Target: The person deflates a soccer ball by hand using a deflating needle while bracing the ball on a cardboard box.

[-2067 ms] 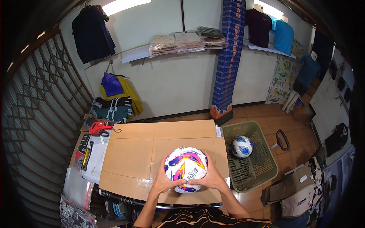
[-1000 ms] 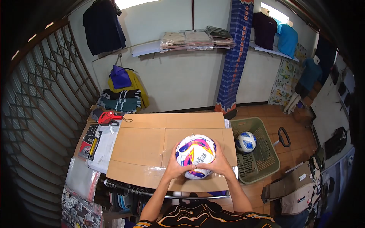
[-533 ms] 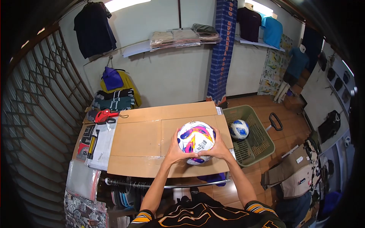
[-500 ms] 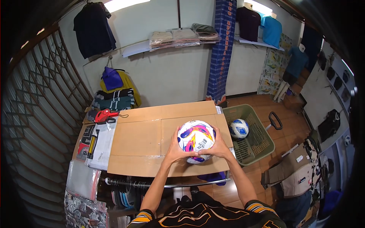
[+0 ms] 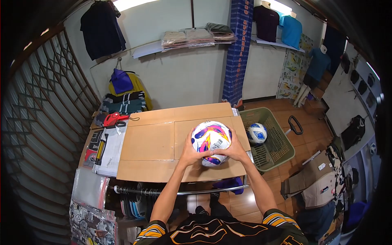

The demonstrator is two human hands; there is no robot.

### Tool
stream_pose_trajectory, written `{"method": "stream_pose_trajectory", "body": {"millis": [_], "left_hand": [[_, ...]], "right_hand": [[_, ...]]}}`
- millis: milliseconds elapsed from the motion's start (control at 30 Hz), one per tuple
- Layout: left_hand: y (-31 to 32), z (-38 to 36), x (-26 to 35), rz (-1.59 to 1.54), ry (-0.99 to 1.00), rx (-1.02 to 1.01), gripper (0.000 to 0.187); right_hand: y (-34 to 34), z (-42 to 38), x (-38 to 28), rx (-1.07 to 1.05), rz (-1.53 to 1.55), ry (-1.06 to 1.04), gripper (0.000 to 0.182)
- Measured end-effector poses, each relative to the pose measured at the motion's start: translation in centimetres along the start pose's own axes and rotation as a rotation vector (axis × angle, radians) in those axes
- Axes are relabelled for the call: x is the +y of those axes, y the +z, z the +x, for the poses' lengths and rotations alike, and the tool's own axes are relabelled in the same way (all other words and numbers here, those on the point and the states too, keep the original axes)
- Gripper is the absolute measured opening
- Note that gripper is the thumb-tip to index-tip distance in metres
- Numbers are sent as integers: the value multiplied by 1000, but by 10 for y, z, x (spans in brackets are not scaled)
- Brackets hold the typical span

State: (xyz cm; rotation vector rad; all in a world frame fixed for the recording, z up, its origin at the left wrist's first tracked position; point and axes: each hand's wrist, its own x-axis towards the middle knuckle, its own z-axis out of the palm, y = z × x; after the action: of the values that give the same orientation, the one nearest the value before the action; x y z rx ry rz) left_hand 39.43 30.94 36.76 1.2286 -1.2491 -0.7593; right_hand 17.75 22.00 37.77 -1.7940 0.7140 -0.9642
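A white ball with pink, orange and blue patterns (image 5: 211,136) is held between my two hands over the cardboard-covered table (image 5: 147,145). My left hand (image 5: 191,153) wraps the ball's left side, its thumb across the near face. On the right side my right hand (image 5: 234,150) grips it, and the two thumbs nearly meet at the front. Shadow falls on the cardboard beside the ball; whether its underside touches the surface is hidden.
A green basket (image 5: 281,153) with a white and blue ball (image 5: 257,133) stands right of the table. On the left lie a red tool (image 5: 113,119) and a yellow-black pump (image 5: 100,150). A clothes rail (image 5: 192,192) runs along the near edge.
The view has shifted slightly, with the table's near edge now higher in the picture. Both hands keep their hold on the ball, which looks slightly turned.
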Motion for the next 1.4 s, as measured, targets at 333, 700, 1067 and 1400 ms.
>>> {"method": "stream_pose_trajectory", "body": {"millis": [333, 700, 1067, 1400], "left_hand": [[-1, -1, -5, 140, 48, 16, 137], [0, 0, 10, -31, -17, -41, 133], [1, -2, 0, 48, 26, -6, 129], [2, -3, -9, 33, 26, 5, 128]], "right_hand": [[-4, -6, 0, -5, -21, 23, 131], [-6, 0, 0, 8, -121, 97, 130], [1, -7, -11, 48, 44, 44, 115], [3, -6, -3, 37, 73, -3, 109]]}}
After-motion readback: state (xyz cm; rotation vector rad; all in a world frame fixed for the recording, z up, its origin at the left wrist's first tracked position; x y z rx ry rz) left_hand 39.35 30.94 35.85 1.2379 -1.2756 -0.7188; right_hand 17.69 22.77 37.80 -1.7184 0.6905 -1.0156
